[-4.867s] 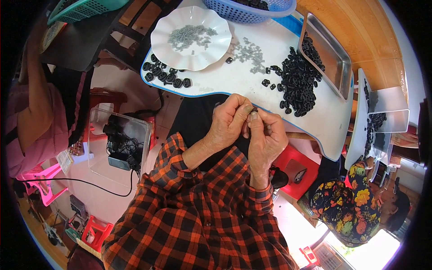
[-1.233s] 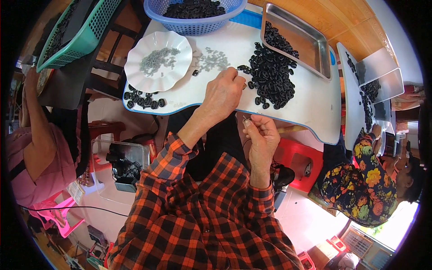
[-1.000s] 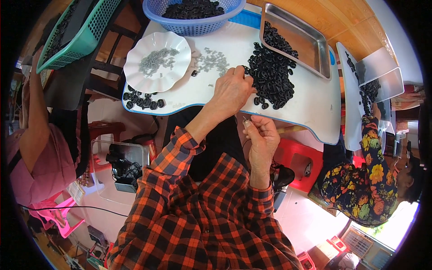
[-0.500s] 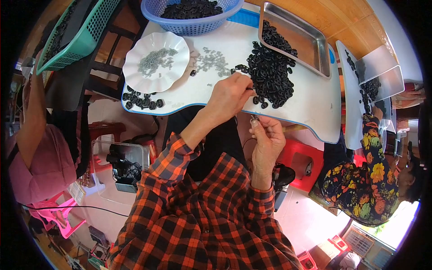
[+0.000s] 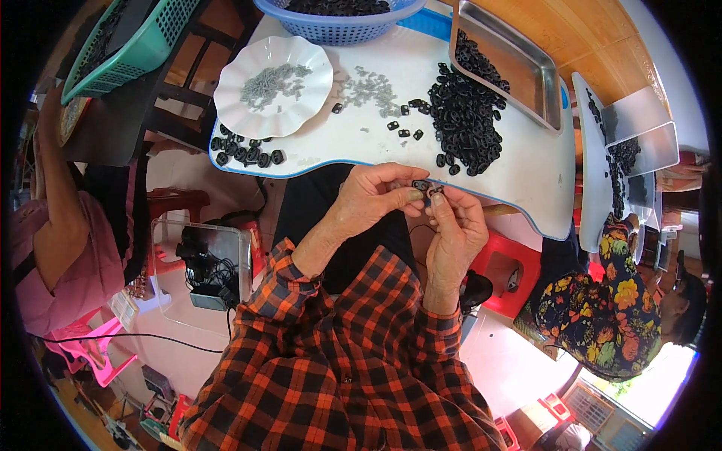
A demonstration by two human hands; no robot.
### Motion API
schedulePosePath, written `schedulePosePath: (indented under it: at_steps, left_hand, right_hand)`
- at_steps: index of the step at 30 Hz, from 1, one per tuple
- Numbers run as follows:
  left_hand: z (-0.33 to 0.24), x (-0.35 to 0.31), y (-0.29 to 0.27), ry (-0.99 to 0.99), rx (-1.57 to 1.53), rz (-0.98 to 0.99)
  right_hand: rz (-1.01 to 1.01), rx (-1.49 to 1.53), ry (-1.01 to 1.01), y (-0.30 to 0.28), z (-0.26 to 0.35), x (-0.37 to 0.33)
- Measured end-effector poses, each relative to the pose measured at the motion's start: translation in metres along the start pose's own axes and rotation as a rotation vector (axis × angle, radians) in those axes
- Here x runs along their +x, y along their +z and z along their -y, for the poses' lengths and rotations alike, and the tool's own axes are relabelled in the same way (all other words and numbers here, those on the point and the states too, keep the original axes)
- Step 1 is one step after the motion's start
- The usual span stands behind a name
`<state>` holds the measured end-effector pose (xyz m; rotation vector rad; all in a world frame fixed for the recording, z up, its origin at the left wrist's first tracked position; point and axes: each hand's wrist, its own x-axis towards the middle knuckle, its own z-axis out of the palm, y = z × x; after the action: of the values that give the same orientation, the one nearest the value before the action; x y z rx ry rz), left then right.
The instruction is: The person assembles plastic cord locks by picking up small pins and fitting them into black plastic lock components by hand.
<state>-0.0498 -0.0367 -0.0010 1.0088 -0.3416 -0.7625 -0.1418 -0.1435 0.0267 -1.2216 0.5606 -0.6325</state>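
Note:
Just off the near edge of the white table [image 5: 526, 188], my hands meet fingertip to fingertip. My left hand [image 5: 367, 200] pinches a small black oval piece with holes [image 5: 420, 185]. Closed beside it, my right hand [image 5: 456, 229] grips a small dark part [image 5: 436, 192] between thumb and forefinger; its exact shape is too small to make out. Beyond them lies a heap of similar black pieces [image 5: 468, 131], with a few loose ones [image 5: 404, 133] to its left. Small grey pins [image 5: 370, 92] are scattered farther left, and more pins [image 5: 272, 86] lie on a white scalloped plate [image 5: 320, 79].
A blue basket [image 5: 338, 31] of black pieces stands at the back, with a metal tray [image 5: 538, 71] right of it. More black pieces [image 5: 248, 155] sit below the plate. Co-workers sit at left and right; a red stool [image 5: 502, 289] is beside me.
My left hand has left the heap and come toward me with a black piece, reaching my right hand. Loose black pieces it covered now show. My view has shifted slightly.

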Motion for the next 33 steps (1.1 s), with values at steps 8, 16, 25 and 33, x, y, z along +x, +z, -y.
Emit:
schedulePosePath:
  at_steps: [8, 16, 25, 33]
  left_hand:
    - [-0.001, -0.007, -0.004, 0.024, 0.04, 0.018]
    - [-0.002, -0.01, -0.005, 0.01, 0.022, 0.021]
    - [-0.001, -0.014, -0.006, 0.067, 0.148, -0.002]
    - [0.0, -0.013, -0.011, -0.032, 0.018, -0.053]
  right_hand:
    - [-0.005, 0.017, 0.014, 0.005, -0.001, -0.002]
    - [0.063, -0.051, 0.022, 0.005, 0.0, -0.004]
    - [0.067, -0.117, -0.034, 0.007, -0.009, 0.0]
    - [0.072, -0.186, -0.066, 0.005, -0.012, -0.003]
